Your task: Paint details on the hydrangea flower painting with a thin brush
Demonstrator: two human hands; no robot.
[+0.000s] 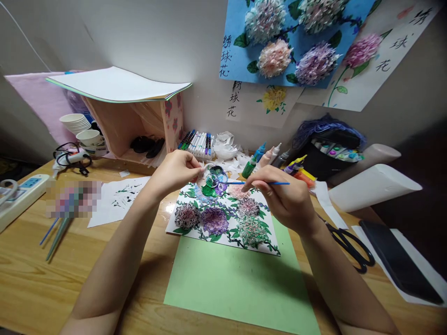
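Note:
My left hand [183, 170] pinches the rim of a small round paint palette [223, 177], whose wells hold green and purple paint. In my right hand [282, 190] is a thin blue paintbrush [236, 183], held almost level, its tip over the palette's wells. Whether the bristles touch the paint I cannot tell. Beneath both hands lies a white sheet with raised paper flowers [214, 220] in purple, pink, black-tipped and green, with painted leaves and vines among them. Part of its upper area is hidden by the palette and my right hand. Under it lies a light green sheet [230, 279].
Behind the palette stand paint bottles [249, 166], a row of markers [199, 143] and white paper scraps [225, 146]. Black scissors [349, 244], a phone [398, 260] and a white roll [375, 187] lie right. Leftward are a paint-marked paper [120, 200], brushes [61, 237] and a power strip [26, 197].

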